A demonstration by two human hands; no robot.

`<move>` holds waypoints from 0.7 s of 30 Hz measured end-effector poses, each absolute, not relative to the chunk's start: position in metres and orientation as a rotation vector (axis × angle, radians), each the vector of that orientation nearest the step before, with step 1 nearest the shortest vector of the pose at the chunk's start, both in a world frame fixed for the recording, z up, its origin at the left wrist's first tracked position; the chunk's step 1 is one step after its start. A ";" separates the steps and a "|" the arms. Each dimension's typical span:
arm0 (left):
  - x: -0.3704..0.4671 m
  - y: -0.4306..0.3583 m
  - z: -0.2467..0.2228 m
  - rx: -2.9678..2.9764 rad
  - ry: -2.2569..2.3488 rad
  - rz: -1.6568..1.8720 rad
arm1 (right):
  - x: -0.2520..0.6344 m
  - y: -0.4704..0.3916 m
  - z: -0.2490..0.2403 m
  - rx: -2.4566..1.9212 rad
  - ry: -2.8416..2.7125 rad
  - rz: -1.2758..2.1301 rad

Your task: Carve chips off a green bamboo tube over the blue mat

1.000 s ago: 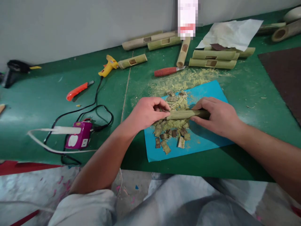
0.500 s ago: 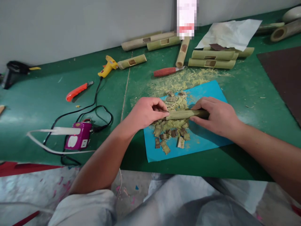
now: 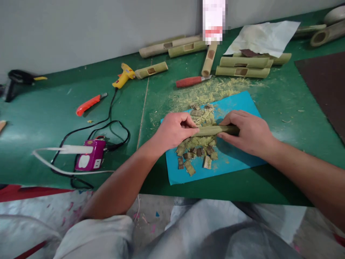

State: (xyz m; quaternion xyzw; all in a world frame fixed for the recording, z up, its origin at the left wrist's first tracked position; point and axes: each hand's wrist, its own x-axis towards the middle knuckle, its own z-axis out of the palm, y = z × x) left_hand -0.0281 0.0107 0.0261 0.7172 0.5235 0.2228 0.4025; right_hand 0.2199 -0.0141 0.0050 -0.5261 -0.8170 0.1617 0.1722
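Note:
A narrow greenish bamboo piece [image 3: 208,130] lies crosswise between my hands, above a blue sheet [image 3: 237,154]. My right hand [image 3: 246,131] is closed around its right end. The thumb and fingers of my left hand [image 3: 180,129] pinch its left end; whether something thin lies between them and the bamboo cannot be made out. Beneath the piece, a heap of pale bamboo shavings [image 3: 201,142] and small cut bamboo chips [image 3: 190,168] covers part of the sheet.
Beyond the sheet lie a red-handled knife [image 3: 190,82] and several bamboo tubes with cut windows [image 3: 242,72]. To the left are a yellow glue gun [image 3: 124,76], an orange utility knife [image 3: 88,105] and a purple power adapter [image 3: 90,154] with cords. A dark brown mat [image 3: 326,79] is at right.
My left hand has shifted slightly right along the bamboo piece, now covering its left end. My right hand and the piece stay in nearly the same place.

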 end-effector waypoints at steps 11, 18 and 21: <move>-0.025 0.011 0.026 1.805 1.318 0.551 | 0.221 -0.013 0.003 -1.496 -2.324 0.461; -0.035 0.017 0.028 1.825 1.300 0.486 | 0.221 -0.012 0.005 -1.488 -2.328 0.469; -0.030 0.017 0.027 1.816 1.314 0.525 | 0.222 -0.012 0.004 -1.487 -2.329 0.468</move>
